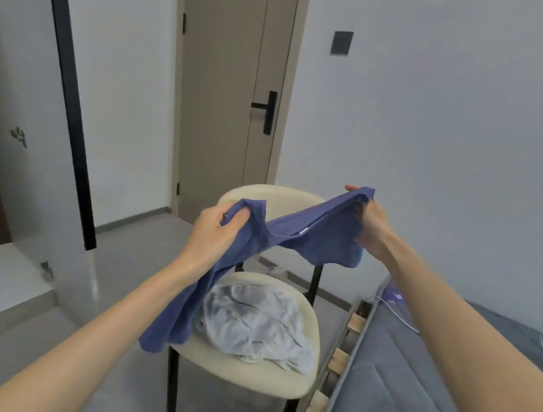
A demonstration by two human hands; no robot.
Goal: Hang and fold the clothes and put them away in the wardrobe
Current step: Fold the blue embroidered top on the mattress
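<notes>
A blue shirt (307, 235) is stretched in the air between my two hands, above a cream chair (304, 376). My left hand (217, 229) grips one end of it, and from there the cloth hangs down past the chair's seat. Higher up and to the right, my right hand (370, 220) pinches the other end. On the chair seat lies a crumpled pale white-grey garment (257, 328).
A bed with a grey mattress (413, 380) on a wooden slat frame stands at the right, a white cable lying on it. A closed beige door (230, 89) is straight ahead. At the left is a white panel with a black edge (70, 99). Grey floor surrounds the chair.
</notes>
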